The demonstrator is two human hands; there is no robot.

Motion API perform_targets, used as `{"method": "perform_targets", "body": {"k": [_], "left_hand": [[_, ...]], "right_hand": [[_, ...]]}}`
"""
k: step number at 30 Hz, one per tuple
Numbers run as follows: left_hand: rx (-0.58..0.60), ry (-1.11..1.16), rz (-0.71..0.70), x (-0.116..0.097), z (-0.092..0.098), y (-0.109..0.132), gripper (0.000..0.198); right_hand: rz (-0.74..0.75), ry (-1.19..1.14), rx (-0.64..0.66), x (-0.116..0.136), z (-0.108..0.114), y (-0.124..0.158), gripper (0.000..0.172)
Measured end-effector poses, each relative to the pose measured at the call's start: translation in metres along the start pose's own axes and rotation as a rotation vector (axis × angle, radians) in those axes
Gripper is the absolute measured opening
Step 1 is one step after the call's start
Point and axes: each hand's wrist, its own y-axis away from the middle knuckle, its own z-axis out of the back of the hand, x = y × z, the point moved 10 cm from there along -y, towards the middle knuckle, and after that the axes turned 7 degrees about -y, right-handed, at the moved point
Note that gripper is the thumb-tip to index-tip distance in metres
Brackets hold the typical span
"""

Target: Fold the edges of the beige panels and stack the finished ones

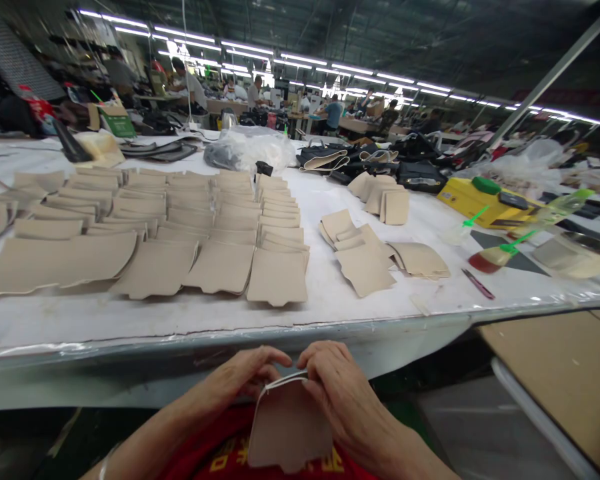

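Close to my body, below the table's front edge, I hold a beige leather-like panel (pixel 291 427) with a thin white strip (pixel 286 380) along its upper edge. My left hand (pixel 253 370) is at the panel's upper left corner, its fingers curled around the edge. On the upper right, my right hand (pixel 330 380) pinches the strip and panel between thumb and fingers. On the table in front lie overlapping rows of similar beige panels (pixel 277 275).
Smaller stacks of beige pieces (pixel 365 267) lie right of the rows. Further right are a glue bottle (pixel 495 257) with a green nozzle, a small cutter (pixel 478 284) and a yellow box (pixel 485 203). A brown board (pixel 555 373) stands at lower right. People work in the background.
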Motion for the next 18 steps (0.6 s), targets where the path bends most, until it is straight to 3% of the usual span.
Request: {"method": "perform_targets", "body": {"k": [3, 7, 11, 13, 15, 18], "left_hand": [[-0.047, 0.216, -0.021, 0.0, -0.004, 0.011, 0.059], [-0.153, 0.305, 0.035, -0.005, 0.0, 0.022, 0.044], [-0.071, 0.166, -0.053, -0.023, -0.011, 0.032, 0.069], [-0.044, 0.238, -0.007, -0.017, -0.021, 0.032, 0.066], [-0.056, 0.447, 0.078, -0.006, -0.032, 0.031, 0.053], [-0.039, 0.71, 0.18, 0.013, -0.051, 0.032, 0.053]], "right_hand": [[0.03, 0.015, -0.056, 0.008, 0.006, -0.006, 0.017], [0.026, 0.06, -0.069, 0.026, 0.017, -0.014, 0.016], [-0.155, 0.074, -0.032, 0.012, 0.015, -0.011, 0.016], [-0.173, 0.12, -0.031, 0.009, 0.013, -0.011, 0.016], [-0.083, 0.217, -0.026, 0.019, 0.012, -0.013, 0.016], [0.106, 0.339, 0.019, 0.038, 0.0, -0.008, 0.019]]}}
